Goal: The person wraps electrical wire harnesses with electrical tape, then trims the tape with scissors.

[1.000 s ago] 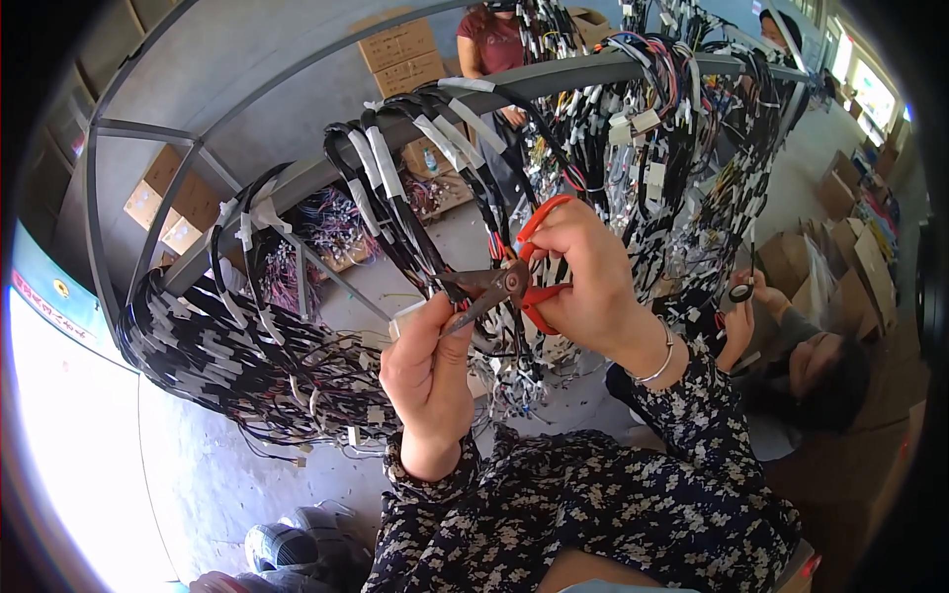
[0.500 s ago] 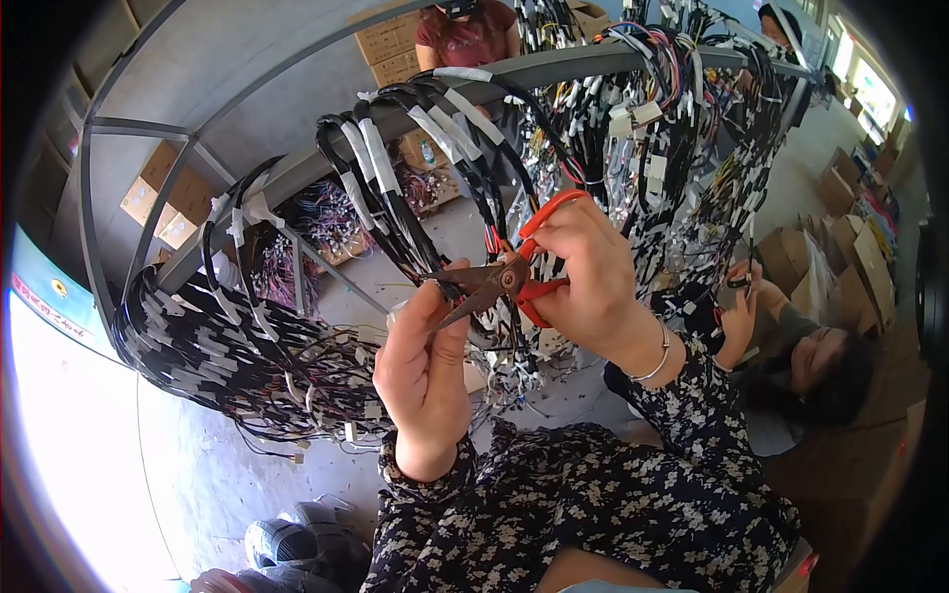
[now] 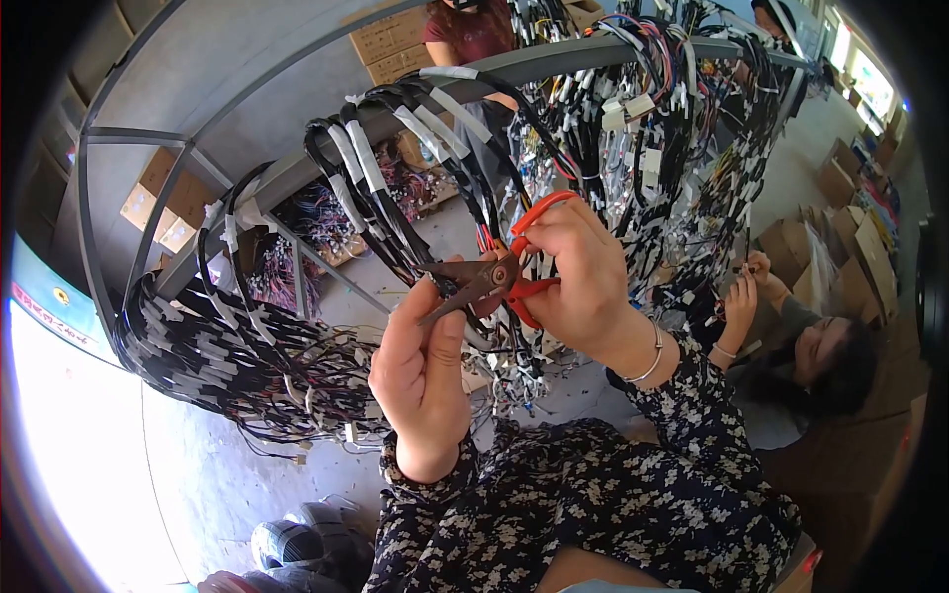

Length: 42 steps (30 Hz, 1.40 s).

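My right hand (image 3: 581,282) grips red-handled scissors (image 3: 499,276), fingers through and around the loops. Their dark, worn blades stand apart and point left, crossing the fingertips of my left hand (image 3: 420,381). That hand is closed in a pinch on a black wire harness (image 3: 393,237) that hangs down from the metal rail. The exact spot between the blades is partly hidden by my fingers. White tape labels (image 3: 364,156) wrap the harnesses above.
Bundled harnesses (image 3: 213,356) hang thickly along the grey metal rail (image 3: 554,64) on both sides. A co-worker (image 3: 825,361) handles wires at the right, and another person (image 3: 470,35) stands beyond the rail. Cardboard boxes (image 3: 168,198) and wrapped coils (image 3: 287,544) lie around.
My hands and the scissors have shifted slightly left, and the blades look a little wider apart. The co-worker's hands at the right have moved a little; the person beyond the rail has reached an arm forward.
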Tool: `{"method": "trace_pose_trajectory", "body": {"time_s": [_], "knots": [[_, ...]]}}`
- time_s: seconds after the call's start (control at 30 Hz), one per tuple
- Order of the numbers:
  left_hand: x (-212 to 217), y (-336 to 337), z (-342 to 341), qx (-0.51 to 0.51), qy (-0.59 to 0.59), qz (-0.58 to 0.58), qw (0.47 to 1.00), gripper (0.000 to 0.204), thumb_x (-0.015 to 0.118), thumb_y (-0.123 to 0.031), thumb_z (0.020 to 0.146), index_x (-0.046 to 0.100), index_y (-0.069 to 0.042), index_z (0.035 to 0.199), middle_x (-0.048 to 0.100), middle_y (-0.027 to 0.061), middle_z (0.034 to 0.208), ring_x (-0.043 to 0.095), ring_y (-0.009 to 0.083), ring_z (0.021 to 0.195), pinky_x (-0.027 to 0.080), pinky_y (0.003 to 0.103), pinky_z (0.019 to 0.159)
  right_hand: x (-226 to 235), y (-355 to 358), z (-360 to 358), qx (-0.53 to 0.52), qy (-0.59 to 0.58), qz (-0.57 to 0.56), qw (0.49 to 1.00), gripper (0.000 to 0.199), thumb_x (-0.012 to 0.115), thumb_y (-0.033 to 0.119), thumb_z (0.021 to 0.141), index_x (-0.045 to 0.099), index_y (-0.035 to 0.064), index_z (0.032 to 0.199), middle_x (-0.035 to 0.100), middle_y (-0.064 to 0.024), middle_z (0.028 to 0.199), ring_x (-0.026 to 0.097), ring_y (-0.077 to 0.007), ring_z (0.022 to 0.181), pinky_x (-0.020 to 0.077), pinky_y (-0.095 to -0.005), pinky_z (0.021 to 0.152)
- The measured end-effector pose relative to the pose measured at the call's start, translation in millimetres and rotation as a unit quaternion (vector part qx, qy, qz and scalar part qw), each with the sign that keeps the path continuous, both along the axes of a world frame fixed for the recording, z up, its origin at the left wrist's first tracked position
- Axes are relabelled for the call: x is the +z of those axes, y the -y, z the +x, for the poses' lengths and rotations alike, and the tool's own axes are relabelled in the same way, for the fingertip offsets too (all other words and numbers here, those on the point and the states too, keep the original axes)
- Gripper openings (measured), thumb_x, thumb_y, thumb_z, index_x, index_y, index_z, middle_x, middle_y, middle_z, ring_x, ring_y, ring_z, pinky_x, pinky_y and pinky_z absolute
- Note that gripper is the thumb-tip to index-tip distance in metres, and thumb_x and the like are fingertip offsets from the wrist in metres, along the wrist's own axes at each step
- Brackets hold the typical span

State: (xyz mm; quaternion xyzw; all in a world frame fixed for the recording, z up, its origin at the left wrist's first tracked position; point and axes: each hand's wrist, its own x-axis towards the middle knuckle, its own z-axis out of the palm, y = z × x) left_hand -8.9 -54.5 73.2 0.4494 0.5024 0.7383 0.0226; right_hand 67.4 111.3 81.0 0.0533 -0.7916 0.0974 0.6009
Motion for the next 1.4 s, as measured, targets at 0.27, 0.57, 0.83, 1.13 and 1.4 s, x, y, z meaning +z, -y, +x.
{"method": "trace_pose_trajectory", "body": {"time_s": [0.27, 0.57, 0.83, 1.13, 1.4], "knots": [[-3, -7, 0, -0.011, -0.017, 0.036, 0.999, 0.033, 0.054, -0.002, 0.1, 0.052, 0.009, 0.131, 0.061, 0.0279, 0.125, 0.064, 0.0379, 0.113, 0.049, 0.048, 0.101, -10, 2, -1, 0.01, 0.002, -0.031, 0.999, 0.043, 0.078, 0.004, 0.062, 0.052, -0.0003, 0.095, 0.059, -0.013, 0.086, 0.059, -0.0337, 0.074, 0.0482, -0.04, 0.062], [-1, -1, -1, -0.01, -0.039, 0.02, 0.999, 0.03, 0.051, 0.004, 0.099, 0.052, 0.01, 0.128, 0.063, 0.025, 0.124, 0.063, 0.0302, 0.115, 0.048, 0.041, 0.101, -10, 9, 0, 0.003, 0.001, -0.043, 0.999, 0.045, 0.078, 0.004, 0.06, 0.053, 0.0011, 0.097, 0.06, -0.0135, 0.088, 0.06, -0.0342, 0.076, 0.0494, -0.0402, 0.064], [-9, -4, -6, 0.049, 0.048, -0.02, 0.997, 0.03, 0.052, 0.006, 0.095, 0.054, 0.012, 0.124, 0.069, 0.0195, 0.106, 0.068, 0.0211, 0.091, 0.054, 0.03, 0.085, -20, 32, 4, 0.223, 0.067, -0.389, 0.891, 0.04, 0.079, -0.003, 0.076, 0.051, 0.0022, 0.104, 0.059, -0.0066, 0.095, 0.058, -0.0114, 0.074, 0.0483, -0.0267, 0.064], [-14, -17, -10, 0.059, 0.015, -0.068, 0.996, 0.03, 0.059, 0.0, 0.096, 0.054, 0.01, 0.124, 0.068, 0.0138, 0.108, 0.065, 0.018, 0.099, 0.051, 0.028, 0.085, -17, 26, 2, 0.22, 0.031, -0.298, 0.928, 0.053, 0.08, -0.006, 0.07, 0.047, 0.0022, 0.111, 0.062, -0.013, 0.109, 0.064, -0.02, 0.097, 0.052, -0.0323, 0.082], [-15, -18, -4, 0.045, 0.038, -0.059, 0.997, 0.03, 0.056, 0.001, 0.097, 0.053, 0.011, 0.125, 0.068, 0.0166, 0.111, 0.066, 0.0204, 0.1, 0.052, 0.03, 0.088, -18, 24, -2, 0.199, 0.007, -0.263, 0.944, 0.052, 0.08, -0.007, 0.069, 0.049, 0.0018, 0.11, 0.061, -0.0137, 0.105, 0.066, -0.0231, 0.096, 0.0545, -0.0328, 0.082]]}}
